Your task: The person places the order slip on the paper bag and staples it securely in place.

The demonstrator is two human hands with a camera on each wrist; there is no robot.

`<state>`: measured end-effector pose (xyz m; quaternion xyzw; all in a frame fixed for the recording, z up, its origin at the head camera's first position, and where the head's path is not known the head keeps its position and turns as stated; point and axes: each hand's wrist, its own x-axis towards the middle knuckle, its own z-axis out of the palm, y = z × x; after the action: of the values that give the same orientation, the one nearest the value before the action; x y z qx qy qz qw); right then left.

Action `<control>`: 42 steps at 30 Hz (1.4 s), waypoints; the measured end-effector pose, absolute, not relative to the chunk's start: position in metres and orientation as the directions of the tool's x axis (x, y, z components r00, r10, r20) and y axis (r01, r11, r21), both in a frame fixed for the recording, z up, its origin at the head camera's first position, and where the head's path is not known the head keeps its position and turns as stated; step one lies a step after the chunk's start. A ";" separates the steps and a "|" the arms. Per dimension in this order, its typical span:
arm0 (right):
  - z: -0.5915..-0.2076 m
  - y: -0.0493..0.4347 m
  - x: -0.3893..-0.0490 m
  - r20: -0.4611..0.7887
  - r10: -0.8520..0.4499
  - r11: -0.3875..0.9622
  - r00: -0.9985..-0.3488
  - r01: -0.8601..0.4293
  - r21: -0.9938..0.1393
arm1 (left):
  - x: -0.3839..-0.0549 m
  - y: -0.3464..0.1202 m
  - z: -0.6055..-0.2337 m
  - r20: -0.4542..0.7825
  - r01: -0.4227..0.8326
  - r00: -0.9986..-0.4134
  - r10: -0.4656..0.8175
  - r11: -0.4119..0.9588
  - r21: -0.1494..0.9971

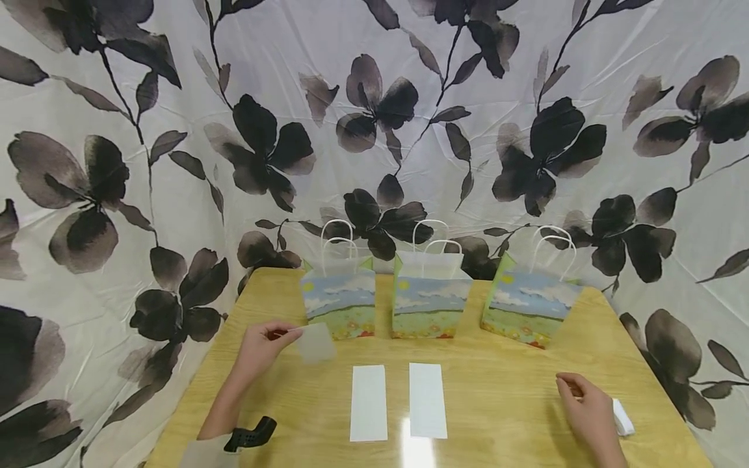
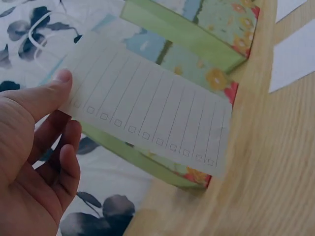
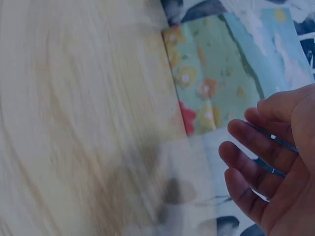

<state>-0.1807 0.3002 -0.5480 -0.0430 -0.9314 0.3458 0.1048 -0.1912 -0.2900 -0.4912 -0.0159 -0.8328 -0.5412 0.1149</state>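
Taking the gap between the two white cards [image 1: 369,403] on the table [image 1: 503,403] as the dial's centre in the head view, the left hand [image 1: 264,348] is between 9 and 10 o'clock, thumb and fingers pinching one end of a single lined sheet [image 1: 316,344]. That sheet is raised in front of the lower corner of the left bag [image 1: 342,304]. From the pinched end it points toward 4 o'clock. The left wrist view shows its long axis running from 10 to 4 o'clock, with the ruled lines crossing the short way and a row of about eleven small boxes along the lower long edge.

The right hand [image 1: 588,414] is at 3 o'clock, fingers loosely bent and slightly spread, with nothing in its hold. One small white object [image 1: 623,417] lies farther out at 3 o'clock, just beside that hand; I cannot tell whether they touch.

Three bags stand upright in a row: the left bag at 11 o'clock, the middle bag [image 1: 430,305] between 12 and 1, the right bag [image 1: 529,307] at 2. Each has two white handles. The two white cards lie side by side, apart, their long axes close to 12-to-6.
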 end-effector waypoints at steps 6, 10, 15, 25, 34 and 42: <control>-0.545 0.273 -0.186 0.177 0.055 0.723 -0.983 -0.083 -0.685 | -0.201 -0.287 -0.482 0.283 0.246 -0.958 -0.035 0.403 0.881; -0.544 0.254 -0.187 0.161 0.013 0.697 -0.987 -0.106 -0.710 | -0.210 -0.283 -0.469 0.268 0.235 -0.963 -0.016 0.431 0.871; -0.539 0.234 -0.192 0.140 -0.043 0.663 -0.989 -0.133 -0.737 | -0.216 -0.267 -0.436 0.281 0.244 -0.960 -0.009 0.464 0.851; -0.531 0.184 -0.201 0.135 -0.130 0.574 -0.982 -0.186 -0.797 | -0.230 -0.261 -0.413 0.334 0.314 -0.941 0.058 0.523 0.792; -0.515 0.129 -0.206 0.213 -0.329 0.492 -0.920 -0.359 -0.793 | -0.254 -0.276 -0.449 0.379 0.331 -0.925 0.023 0.539 0.775; -0.485 0.078 -0.220 0.320 -0.467 0.424 -0.825 -0.526 -0.737 | -0.259 -0.275 -0.454 0.456 0.372 -0.890 -0.006 0.567 0.735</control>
<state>-0.2199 0.0784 -0.4849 0.2943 -0.8431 0.4488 0.0329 -0.2587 -0.2753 -0.4535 -0.1064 -0.8600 -0.4532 0.2089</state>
